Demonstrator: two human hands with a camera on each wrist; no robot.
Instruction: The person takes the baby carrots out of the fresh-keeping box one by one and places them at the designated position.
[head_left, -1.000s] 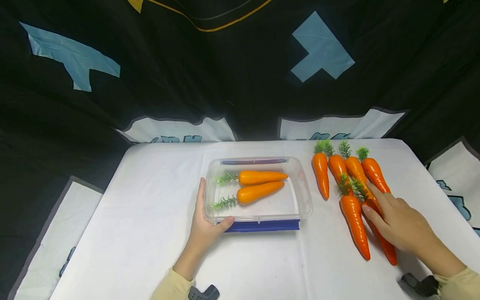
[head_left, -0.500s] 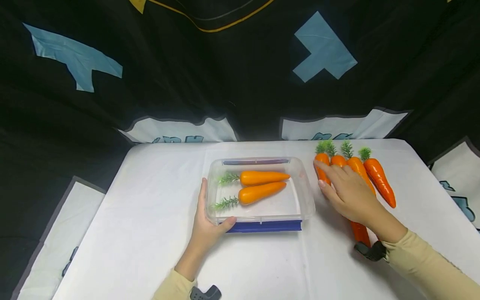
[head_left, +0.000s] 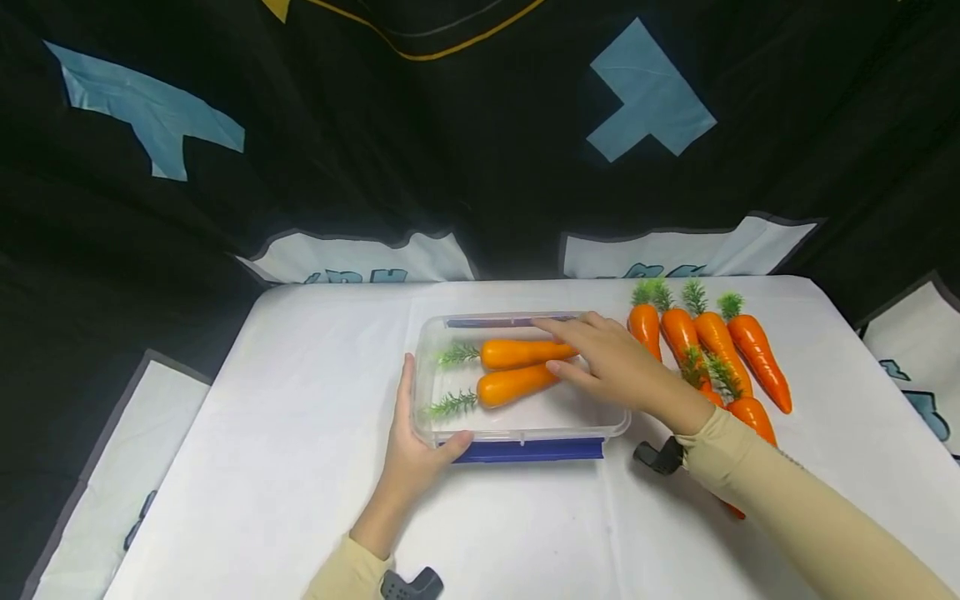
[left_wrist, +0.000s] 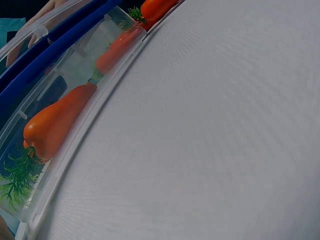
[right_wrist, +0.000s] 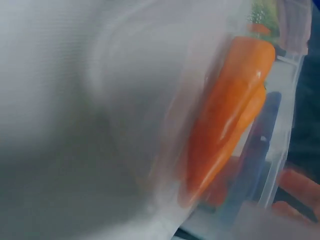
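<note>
A clear plastic food container with blue clip flaps stands in the middle of the white table. Two orange carrots with green tops, an upper one and a lower one, lie side by side inside. My left hand grips the container's left side, its thumb over the front rim. Above the container's right part hovers my right hand, fingers extended and holding nothing, overlapping the carrot tips. In the right wrist view, fingers show beside the wall; the left wrist view shows a carrot through the side.
Several more carrots lie in two rows on the right of the white tablecloth, partly covered by the right forearm. A black patterned curtain hangs behind the table. Black bands sit at both wrists.
My right hand has moved left from the carrots on the right, passing over the row, to above the container. My left hand stays on the container, and the carrots keep their places.
</note>
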